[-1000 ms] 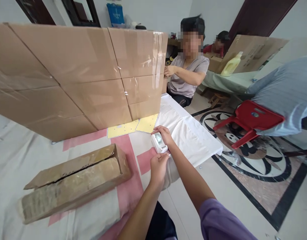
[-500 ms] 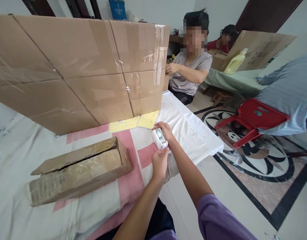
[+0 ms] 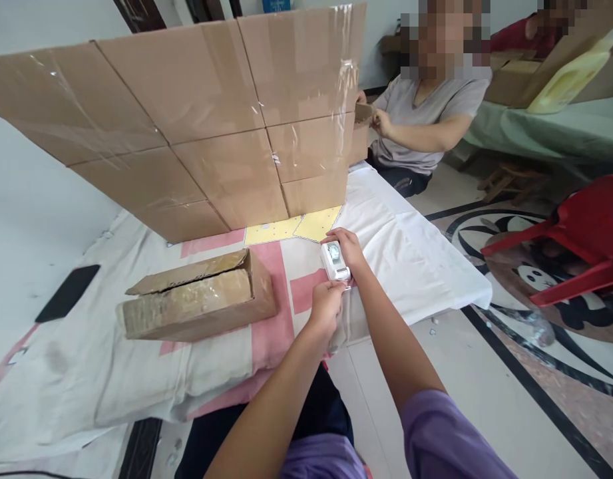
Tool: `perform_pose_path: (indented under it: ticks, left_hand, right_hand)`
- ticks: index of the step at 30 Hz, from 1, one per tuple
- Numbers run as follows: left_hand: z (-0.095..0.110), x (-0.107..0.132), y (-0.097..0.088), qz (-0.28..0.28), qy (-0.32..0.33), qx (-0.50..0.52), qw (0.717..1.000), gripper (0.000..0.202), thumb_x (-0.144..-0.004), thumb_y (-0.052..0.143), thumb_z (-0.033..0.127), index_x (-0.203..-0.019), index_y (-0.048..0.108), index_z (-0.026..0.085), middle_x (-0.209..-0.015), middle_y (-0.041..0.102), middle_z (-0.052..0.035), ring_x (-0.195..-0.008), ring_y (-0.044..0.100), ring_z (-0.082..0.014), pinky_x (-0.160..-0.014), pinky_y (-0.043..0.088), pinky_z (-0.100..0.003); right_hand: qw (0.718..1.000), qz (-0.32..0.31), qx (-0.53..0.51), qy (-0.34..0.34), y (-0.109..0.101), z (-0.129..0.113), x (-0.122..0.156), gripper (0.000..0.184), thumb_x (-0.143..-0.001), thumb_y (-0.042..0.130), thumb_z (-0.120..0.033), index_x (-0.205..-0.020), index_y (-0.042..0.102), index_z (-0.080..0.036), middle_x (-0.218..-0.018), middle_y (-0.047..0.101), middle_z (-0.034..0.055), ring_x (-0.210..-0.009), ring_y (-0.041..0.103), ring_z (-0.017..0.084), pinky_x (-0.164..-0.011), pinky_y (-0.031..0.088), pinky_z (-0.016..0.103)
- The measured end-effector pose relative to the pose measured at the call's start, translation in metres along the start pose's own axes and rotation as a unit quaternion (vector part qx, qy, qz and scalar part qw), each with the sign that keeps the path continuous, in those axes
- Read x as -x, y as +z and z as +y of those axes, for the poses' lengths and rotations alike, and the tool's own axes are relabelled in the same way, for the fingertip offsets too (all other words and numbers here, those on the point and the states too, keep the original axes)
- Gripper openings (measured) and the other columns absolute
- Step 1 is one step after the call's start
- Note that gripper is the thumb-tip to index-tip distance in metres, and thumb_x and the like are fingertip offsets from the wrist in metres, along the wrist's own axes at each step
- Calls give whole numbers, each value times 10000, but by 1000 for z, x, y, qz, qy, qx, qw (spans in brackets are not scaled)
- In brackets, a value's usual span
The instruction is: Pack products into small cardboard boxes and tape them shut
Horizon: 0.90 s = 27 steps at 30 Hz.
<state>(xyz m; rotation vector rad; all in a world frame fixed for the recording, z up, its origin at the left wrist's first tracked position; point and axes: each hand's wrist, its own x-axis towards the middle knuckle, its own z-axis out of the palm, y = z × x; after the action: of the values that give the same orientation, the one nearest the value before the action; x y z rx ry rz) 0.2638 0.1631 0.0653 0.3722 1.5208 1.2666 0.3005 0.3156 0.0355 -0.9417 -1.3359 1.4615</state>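
Observation:
My right hand [image 3: 350, 249] is wrapped round a small white tape dispenser [image 3: 333, 260] that rests on the cloth-covered table [image 3: 196, 372]. Just below it, my left hand [image 3: 327, 307] is closed in a pinch at the dispenser's near end; what it pinches is too small to name. A taped brown cardboard box [image 3: 199, 299] lies on its side to the left of both hands, apart from them.
A tall taped cardboard wall [image 3: 201, 126] stands across the back of the table. A person in a grey shirt [image 3: 426, 120] sits beyond it at the right. A black phone [image 3: 68, 301] lies far left. A red plastic chair [image 3: 580, 239] stands on the patterned floor.
The view has tipped down and shifted, so the table appears higher and more central. My hands keep their hold at the dispenser. The seated person's hand has moved to the cardboard edge.

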Motion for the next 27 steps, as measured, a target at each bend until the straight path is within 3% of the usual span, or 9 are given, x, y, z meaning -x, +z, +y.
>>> perform_pose_path:
  ticks: [10,15,18,21,27]
  left_hand:
    - [-1,-5,-2,-10,-22,-10,1000,328,-687,821,326,-595,540,183,-464,262,100,-414,183,-37,-445,106,-251]
    - [-7,-7,-8,-46,-2,-7,999,303,-680,812,373,-642,584,176,-471,278,101,-415,200,-43,-447,114,-249]
    - [-13,-2,-13,-62,41,-2,997,290,-700,800,399,-688,612,178,-472,310,92,-431,243,-54,-460,150,-245]
    - [-16,6,-14,-39,92,2,995,245,-733,783,384,-733,660,172,-495,383,73,-465,303,-63,-489,217,-241]
    - [-10,18,-4,-21,84,47,995,196,-746,757,292,-642,643,170,-553,515,30,-567,464,-96,-604,360,-250]
  right_hand:
    - [1000,11,-19,22,0,2,0,288,-876,517,-489,-972,619,-237,-734,774,2,-556,537,168,-542,417,297]
    - [1000,10,-15,24,0,1,0,276,-878,520,-491,-972,606,-245,-717,759,-8,-558,538,166,-540,411,295]
    - [1000,8,-21,22,1,2,0,301,-894,510,-521,-983,603,-249,-717,754,-8,-583,560,170,-550,421,293]
    - [999,5,-27,19,0,3,-1,365,-916,479,-586,-1010,597,-254,-714,750,-9,-567,551,169,-541,415,294]
    - [1000,4,-11,14,0,4,-1,487,-916,442,-702,-1019,598,-253,-724,751,0,-590,568,177,-567,428,301]
